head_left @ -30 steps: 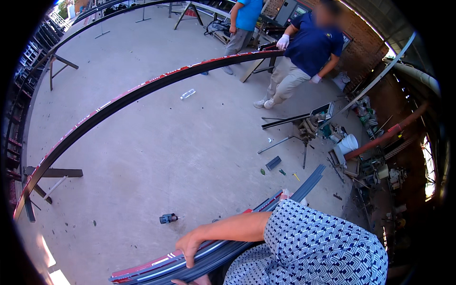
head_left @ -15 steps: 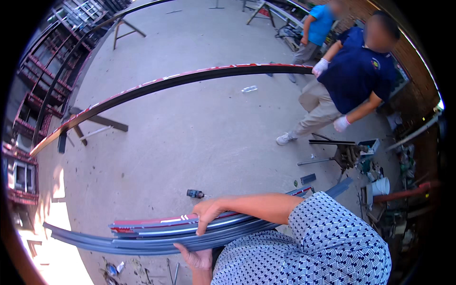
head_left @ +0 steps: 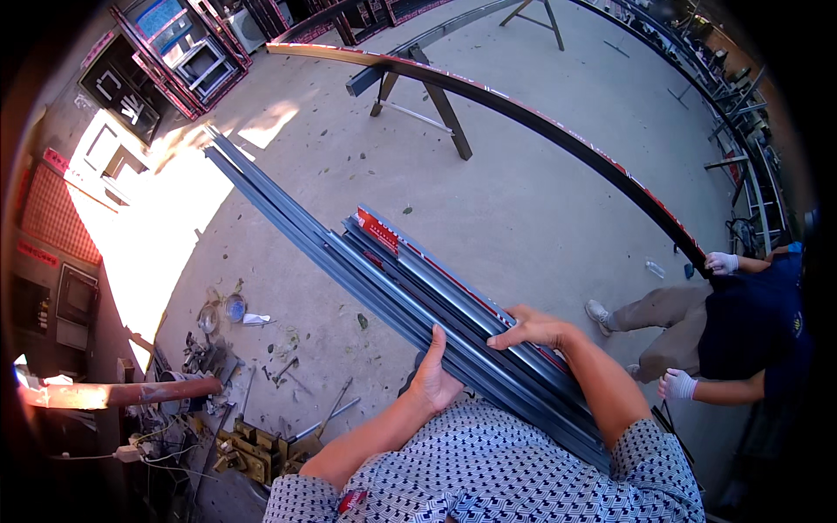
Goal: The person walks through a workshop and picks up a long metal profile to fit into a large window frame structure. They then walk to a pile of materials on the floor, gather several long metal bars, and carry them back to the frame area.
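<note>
Left hand (head_left: 434,376) | fingers together under metal strips (head_left: 418,283) | right hand (head_left: 534,329) curled over top

single head-worn fisheye view, looking steeply down from above own chest, close on both forearms and the bundle of metal profiles (head_left: 418,288); facing out over concrete floor (head_left: 540,200). strongly bent edges, black rim corners.

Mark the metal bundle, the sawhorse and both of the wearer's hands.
metal bundle (head_left: 384,261): head view, on the grey strips mid-length.
sawhorse (head_left: 445,109): head view, on its right leg.
left hand (head_left: 433,379): head view, back of the hand under the bundle.
right hand (head_left: 530,329): head view, knuckles on top of the bundle.
</note>
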{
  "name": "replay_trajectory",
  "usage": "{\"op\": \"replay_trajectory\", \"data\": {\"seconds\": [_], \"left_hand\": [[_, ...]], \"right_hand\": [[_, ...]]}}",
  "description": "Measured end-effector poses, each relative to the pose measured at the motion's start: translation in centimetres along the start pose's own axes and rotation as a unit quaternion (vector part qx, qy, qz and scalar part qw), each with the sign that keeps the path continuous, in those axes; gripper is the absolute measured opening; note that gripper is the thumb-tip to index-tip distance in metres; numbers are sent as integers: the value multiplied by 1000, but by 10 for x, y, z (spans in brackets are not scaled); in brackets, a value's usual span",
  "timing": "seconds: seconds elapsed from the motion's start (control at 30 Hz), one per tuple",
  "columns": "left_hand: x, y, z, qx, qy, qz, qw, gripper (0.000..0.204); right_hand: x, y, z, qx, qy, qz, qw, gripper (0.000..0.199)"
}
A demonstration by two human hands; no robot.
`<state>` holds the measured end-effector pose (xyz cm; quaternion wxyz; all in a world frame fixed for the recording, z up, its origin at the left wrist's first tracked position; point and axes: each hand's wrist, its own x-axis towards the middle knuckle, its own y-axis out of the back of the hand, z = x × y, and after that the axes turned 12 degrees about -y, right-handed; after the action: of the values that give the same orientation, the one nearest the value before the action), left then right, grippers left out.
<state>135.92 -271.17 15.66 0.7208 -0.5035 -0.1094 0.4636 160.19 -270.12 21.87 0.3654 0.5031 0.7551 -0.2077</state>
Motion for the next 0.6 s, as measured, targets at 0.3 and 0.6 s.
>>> {"op": "replay_trajectory", "data": {"seconds": [0.3,0.6], "left_hand": [[-15,21,111,-26,-28,-9,999,76],[-34,36,175,7,-65,39,997,64]], "right_hand": [[32,-57,-104,42,-9,-16,999,86],[75,-85,-168,42,-14,-97,994,80]]}}
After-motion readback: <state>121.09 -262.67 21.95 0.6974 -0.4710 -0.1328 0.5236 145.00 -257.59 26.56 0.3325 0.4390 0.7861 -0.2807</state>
